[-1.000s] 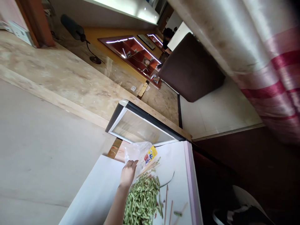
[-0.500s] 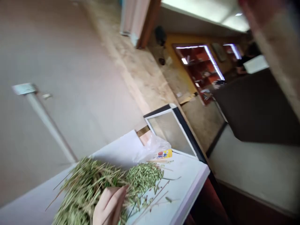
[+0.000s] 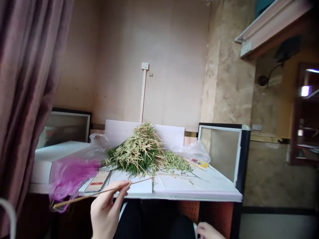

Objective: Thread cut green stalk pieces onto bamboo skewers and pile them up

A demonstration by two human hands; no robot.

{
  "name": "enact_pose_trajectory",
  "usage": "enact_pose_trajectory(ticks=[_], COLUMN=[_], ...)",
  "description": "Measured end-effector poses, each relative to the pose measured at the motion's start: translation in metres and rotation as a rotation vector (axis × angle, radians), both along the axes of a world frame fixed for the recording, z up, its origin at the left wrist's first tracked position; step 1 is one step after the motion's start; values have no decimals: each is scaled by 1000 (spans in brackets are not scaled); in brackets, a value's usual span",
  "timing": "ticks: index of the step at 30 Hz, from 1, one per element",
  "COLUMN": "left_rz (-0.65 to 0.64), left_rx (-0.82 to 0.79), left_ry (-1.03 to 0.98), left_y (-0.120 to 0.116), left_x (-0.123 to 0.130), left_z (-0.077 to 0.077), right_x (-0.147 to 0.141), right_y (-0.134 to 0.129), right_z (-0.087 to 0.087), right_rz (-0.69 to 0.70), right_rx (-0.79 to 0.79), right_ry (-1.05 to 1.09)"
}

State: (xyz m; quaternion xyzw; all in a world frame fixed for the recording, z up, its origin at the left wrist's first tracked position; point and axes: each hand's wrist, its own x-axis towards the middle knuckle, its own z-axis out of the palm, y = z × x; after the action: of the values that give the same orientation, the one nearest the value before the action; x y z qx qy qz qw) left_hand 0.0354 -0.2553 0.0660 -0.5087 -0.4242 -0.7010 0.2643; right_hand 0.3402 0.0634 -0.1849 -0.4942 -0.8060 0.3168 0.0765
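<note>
My left hand (image 3: 106,209) is closed in a pinch on a thin tan plant stalk (image 3: 82,198). The stalk runs from a thicker end at lower left past my fingertips towards the table. Beyond it, a heap of cut green and straw-coloured stalks (image 3: 139,149) stands on the white table top (image 3: 174,190). A lower pile of short green pieces (image 3: 175,161) lies against the heap's right side. At the bottom edge, my right hand (image 3: 208,230) shows only in part, near my leg. Its fingers look curled, and whatever they may hold is hidden.
A phone (image 3: 98,182) lies by a purple plastic bag (image 3: 72,177) at the table's left. Behind them is a white box (image 3: 62,151). A clear bag (image 3: 194,151) with a yellow printed part rests at right. Framed panels (image 3: 219,149) flank the table; a curtain (image 3: 32,83) hangs left.
The view has swung left and levelled, bringing the whole table into sight. Earlier one hand was at the heap; now my left hand holds a stalk in front of the table edge.
</note>
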Motion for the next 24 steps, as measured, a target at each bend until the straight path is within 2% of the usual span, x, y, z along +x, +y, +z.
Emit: enact_pose_trajectory(ticks=[5, 10, 13, 16, 19, 21, 24], left_rz=[-138, -108, -118, -235, -347, -366, -359], left_rx=[5, -29, -58, -123, -218, -286, -399], left_ry=[8, 5, -21, -32, 3, 54, 128], left_y=[-17, -35, -35, -16, 19, 46, 88], left_x=[24, 46, 55, 64, 75, 84, 98], left_z=[-5, -4, 1, 5, 3, -6, -27], right_x=[31, 44, 46, 49, 50, 49, 45], right_y=[-11, -22, -28, -37, -51, -63, -79], right_z=[-1, 2, 1, 0, 9, 24, 58], right_rz=[-1, -1, 13, -16, -40, -39, -14], right_rx=[17, -11, -3, -2, -29, -96, -278], right_ry=[63, 102, 129, 154, 227, 332, 575])
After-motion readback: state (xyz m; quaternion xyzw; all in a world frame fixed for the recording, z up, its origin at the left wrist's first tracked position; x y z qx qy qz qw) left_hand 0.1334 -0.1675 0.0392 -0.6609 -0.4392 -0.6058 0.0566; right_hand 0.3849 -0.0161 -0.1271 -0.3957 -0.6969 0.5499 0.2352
